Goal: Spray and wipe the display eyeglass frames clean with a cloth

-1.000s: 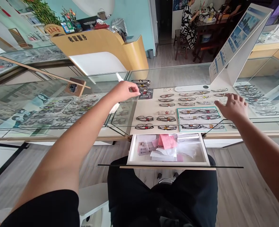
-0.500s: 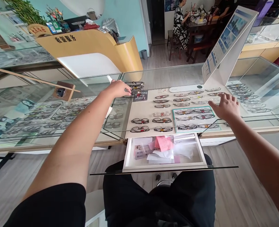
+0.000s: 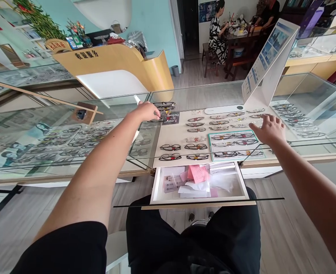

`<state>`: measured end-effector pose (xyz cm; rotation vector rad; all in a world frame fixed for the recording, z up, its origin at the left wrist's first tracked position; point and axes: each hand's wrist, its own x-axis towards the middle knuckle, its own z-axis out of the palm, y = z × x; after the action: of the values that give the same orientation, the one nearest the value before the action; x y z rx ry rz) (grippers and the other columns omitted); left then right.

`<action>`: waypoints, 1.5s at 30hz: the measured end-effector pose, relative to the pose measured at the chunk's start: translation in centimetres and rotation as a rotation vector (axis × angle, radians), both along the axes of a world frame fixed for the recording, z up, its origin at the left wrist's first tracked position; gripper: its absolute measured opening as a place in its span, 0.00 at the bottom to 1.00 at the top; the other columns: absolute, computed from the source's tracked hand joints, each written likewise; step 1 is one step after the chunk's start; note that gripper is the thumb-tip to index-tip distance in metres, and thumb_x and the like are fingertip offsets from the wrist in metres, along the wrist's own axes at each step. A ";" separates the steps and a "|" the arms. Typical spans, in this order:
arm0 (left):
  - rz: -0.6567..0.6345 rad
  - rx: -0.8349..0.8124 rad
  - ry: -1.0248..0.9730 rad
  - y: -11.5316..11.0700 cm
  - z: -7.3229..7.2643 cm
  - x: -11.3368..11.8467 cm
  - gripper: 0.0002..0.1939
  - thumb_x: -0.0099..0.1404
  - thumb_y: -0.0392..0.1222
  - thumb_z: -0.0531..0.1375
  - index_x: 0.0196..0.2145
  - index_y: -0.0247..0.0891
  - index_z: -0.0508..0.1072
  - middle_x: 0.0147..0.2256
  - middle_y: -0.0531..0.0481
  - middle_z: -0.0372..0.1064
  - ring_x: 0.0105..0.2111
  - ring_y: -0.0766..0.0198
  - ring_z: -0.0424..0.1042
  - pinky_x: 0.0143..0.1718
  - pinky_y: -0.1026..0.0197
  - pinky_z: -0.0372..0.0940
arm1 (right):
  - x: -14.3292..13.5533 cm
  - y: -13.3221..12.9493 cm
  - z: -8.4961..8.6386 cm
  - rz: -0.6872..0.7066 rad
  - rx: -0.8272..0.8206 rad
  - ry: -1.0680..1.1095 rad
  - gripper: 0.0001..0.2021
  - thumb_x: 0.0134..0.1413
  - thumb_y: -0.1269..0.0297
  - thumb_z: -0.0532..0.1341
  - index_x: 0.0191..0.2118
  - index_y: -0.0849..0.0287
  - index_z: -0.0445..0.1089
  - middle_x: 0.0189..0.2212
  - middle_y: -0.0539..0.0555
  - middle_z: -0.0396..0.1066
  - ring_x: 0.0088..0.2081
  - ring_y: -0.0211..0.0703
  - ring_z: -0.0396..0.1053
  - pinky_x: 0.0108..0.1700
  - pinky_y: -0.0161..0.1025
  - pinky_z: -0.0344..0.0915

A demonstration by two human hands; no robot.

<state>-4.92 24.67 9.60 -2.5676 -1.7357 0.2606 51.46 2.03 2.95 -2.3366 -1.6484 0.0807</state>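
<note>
My left hand (image 3: 147, 112) is over the left end of the display, fingers curled and closed at a dark-framed pair of eyeglasses (image 3: 153, 120), partly hidden by the fingers. Behind its knuckles a narrow white object (image 3: 137, 99) sticks up; whether the hand touches it I cannot tell. Just beyond lies another pair of dark glasses (image 3: 165, 104), and a dark printed card (image 3: 172, 118) is beside the fingertips. On the right, my right hand (image 3: 270, 128) is open with fingers spread, palm down, above the rows of glasses near a thin-framed pair (image 3: 257, 115).
A white drawer (image 3: 156, 186) stands pulled out before my lap, with papers (image 3: 198, 173) inside. A teal-edged tray (image 3: 210, 146) bears several glasses. Glass panes (image 3: 202, 89) surround the case, and a white sign (image 3: 266, 89) stands behind. People (image 3: 217, 36) sit at a far table.
The view has shifted slightly, so the scene sits a little lower and the left side further right. Both hands stay at nearly the same places over the case.
</note>
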 end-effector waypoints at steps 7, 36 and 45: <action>0.002 0.034 -0.002 -2.4 -0.1 0.8 0.11 0.67 0.52 0.71 0.43 0.48 0.90 0.48 0.44 0.87 0.64 0.40 0.69 0.69 0.42 0.59 | 0.3 0.4 -0.6 0.008 0.003 -0.017 0.47 0.72 0.30 0.47 0.79 0.63 0.61 0.79 0.75 0.62 0.77 0.81 0.58 0.77 0.73 0.58; -0.431 -0.580 -0.388 -30.1 -4.7 10.4 0.11 0.77 0.52 0.63 0.45 0.53 0.87 0.60 0.45 0.79 0.64 0.45 0.73 0.69 0.46 0.64 | 0.2 0.0 0.6 0.014 0.001 0.054 0.42 0.72 0.35 0.53 0.77 0.63 0.63 0.79 0.83 0.59 0.77 0.84 0.53 0.74 0.72 0.54; -0.305 -0.326 -0.338 -23.6 -12.6 10.5 0.08 0.75 0.44 0.64 0.43 0.45 0.85 0.61 0.40 0.77 0.64 0.41 0.71 0.66 0.40 0.65 | -0.3 -0.2 1.1 -0.005 -0.043 0.037 0.48 0.72 0.34 0.51 0.81 0.70 0.60 0.80 0.81 0.57 0.78 0.81 0.53 0.77 0.69 0.52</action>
<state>5.58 1.07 -3.02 -3.2284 -1.4497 0.1092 51.18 1.79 4.03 -2.3563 -1.6393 0.1594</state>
